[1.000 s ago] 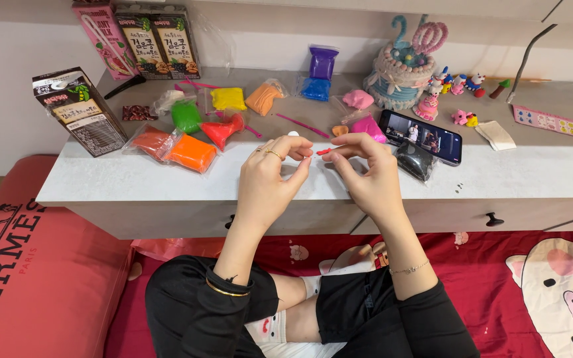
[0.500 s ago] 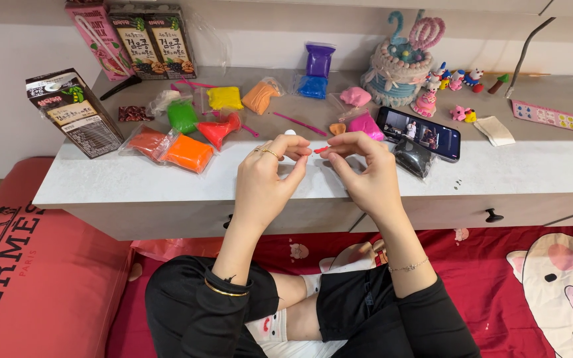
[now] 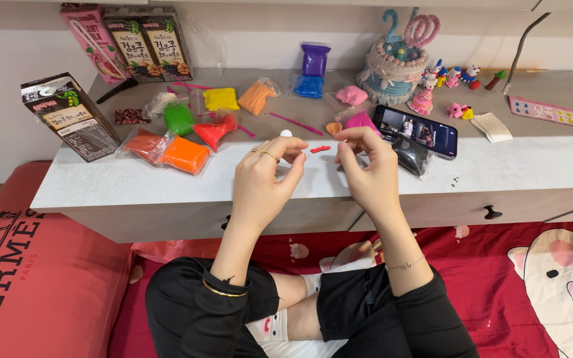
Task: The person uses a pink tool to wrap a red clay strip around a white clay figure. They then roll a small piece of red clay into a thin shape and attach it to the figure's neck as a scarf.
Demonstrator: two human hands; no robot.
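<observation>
A small red clay strip (image 3: 320, 149) lies on the white tabletop (image 3: 167, 189), in the gap between my two hands. My left hand (image 3: 265, 176), with rings on its fingers, hovers just left of the strip with its fingers curled and slightly apart, holding nothing I can see. My right hand (image 3: 368, 169) is just right of the strip, its fingertips pinched together. Whether a bit of clay sits in that pinch is hidden. A tiny white clay ball (image 3: 286, 133) rests just beyond my left fingertips.
Bagged clay lumps lie beyond: orange (image 3: 184, 154), red (image 3: 215, 130), green (image 3: 178, 118), yellow (image 3: 221, 99), blue (image 3: 310, 86), pink (image 3: 361, 121), black (image 3: 411, 154). A phone (image 3: 416, 130), a clay cake (image 3: 396, 63), small figurines (image 3: 455, 76) and drink cartons (image 3: 67, 116) stand around. A red cushion (image 3: 28, 265) is at left.
My hands were together, pinching the red strip over the table. They have drawn apart and the strip now lies between them.
</observation>
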